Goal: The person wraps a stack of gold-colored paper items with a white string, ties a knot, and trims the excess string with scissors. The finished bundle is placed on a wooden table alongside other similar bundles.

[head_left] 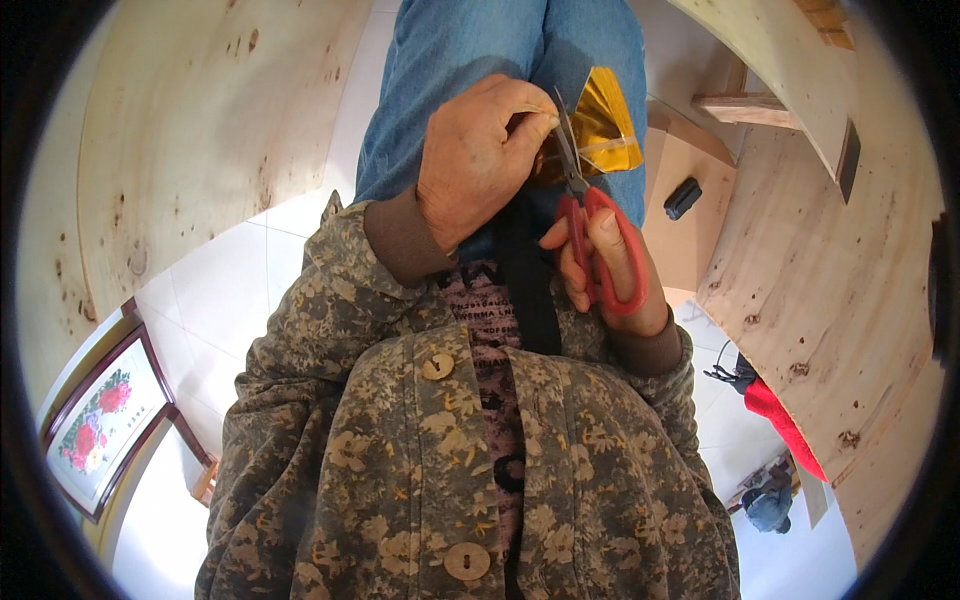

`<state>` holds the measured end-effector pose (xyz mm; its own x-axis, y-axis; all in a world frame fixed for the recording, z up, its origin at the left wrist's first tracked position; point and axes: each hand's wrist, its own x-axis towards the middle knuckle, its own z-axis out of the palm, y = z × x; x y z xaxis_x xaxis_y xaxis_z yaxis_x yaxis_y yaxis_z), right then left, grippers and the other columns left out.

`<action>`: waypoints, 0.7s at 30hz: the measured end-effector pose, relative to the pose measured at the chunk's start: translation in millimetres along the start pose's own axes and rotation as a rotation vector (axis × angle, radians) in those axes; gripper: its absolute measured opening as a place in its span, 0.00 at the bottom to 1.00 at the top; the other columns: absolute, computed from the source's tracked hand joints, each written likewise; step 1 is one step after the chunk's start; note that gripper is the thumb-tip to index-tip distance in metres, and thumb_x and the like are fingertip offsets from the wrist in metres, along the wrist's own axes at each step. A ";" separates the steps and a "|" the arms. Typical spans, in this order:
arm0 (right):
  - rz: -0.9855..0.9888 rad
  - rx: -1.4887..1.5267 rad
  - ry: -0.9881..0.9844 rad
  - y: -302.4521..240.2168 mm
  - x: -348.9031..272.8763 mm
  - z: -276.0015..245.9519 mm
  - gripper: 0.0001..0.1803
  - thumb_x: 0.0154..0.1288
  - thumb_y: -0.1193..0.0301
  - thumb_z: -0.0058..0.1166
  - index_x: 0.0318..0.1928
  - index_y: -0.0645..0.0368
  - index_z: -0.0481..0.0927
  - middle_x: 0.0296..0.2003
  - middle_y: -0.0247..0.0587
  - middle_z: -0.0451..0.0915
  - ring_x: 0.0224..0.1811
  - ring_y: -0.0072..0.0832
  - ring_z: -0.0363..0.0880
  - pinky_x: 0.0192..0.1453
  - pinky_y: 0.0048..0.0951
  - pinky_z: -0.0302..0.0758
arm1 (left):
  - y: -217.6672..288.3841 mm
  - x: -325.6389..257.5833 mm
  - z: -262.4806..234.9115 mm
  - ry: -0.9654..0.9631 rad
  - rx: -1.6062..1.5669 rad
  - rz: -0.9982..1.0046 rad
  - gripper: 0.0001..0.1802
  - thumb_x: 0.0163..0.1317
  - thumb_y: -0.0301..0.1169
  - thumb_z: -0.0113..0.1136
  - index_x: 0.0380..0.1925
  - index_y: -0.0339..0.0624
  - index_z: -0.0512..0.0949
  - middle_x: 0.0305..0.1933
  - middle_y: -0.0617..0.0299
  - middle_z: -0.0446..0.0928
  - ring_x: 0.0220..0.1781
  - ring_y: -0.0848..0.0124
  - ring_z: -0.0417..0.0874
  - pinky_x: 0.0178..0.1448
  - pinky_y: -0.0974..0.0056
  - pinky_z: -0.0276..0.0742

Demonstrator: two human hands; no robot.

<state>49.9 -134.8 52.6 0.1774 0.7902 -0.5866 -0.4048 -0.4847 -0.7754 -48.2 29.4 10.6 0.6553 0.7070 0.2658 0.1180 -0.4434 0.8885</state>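
My right hand (615,262) is closed round the red handles of a pair of scissors (618,240), fingers through the loops. The metal blades point up and away, slightly apart, close to the fingertips of my left hand (482,150). That hand is closed in a pinch, with a thin pale strand showing at its fingertips; the rest of what it holds is hidden. Just right of the blades, a shiny gold foil bundle (608,118) rests over my jeans (470,40). A narrow pale band crosses its lower part. Some gold shows under the left fingers too.
Pale wooden boards (200,110) stand at the left, and another wooden panel (800,320) at the right. A cardboard box (690,160) with a small black object (683,198) is beside my right knee. Lower left, a framed flower picture (108,425); lower right, red cloth (775,415).
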 end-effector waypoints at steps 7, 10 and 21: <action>0.045 -0.078 0.020 -2.3 -3.6 -5.2 0.38 0.74 0.39 0.35 0.39 0.67 0.77 0.12 0.28 0.68 0.13 0.15 0.64 0.18 0.17 0.58 | -2.3 -0.4 2.9 0.029 0.007 0.016 0.03 0.61 0.27 0.62 0.33 0.40 0.81 0.32 0.55 0.81 0.30 0.59 0.83 0.34 0.62 0.78; 0.068 -0.062 0.030 -0.7 -3.7 -4.0 0.38 0.74 0.39 0.35 0.38 0.66 0.77 0.12 0.28 0.68 0.13 0.15 0.65 0.19 0.16 0.59 | -3.6 -0.6 2.7 0.007 -0.012 0.006 0.03 0.61 0.26 0.62 0.34 0.39 0.82 0.32 0.54 0.81 0.31 0.60 0.84 0.34 0.63 0.78; -0.031 0.045 0.002 3.3 -10.0 -1.4 0.37 0.74 0.40 0.39 0.42 0.67 0.79 0.16 0.31 0.71 0.15 0.19 0.69 0.22 0.19 0.64 | 5.9 -1.8 -0.7 -0.038 -0.088 -0.063 0.05 0.59 0.25 0.66 0.34 0.36 0.83 0.33 0.57 0.83 0.35 0.70 0.85 0.41 0.68 0.79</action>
<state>48.0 -144.8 55.6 0.1919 0.8038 -0.5630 -0.4386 -0.4430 -0.7819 -49.2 26.0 15.6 0.6770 0.7097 0.1951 0.0953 -0.3474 0.9328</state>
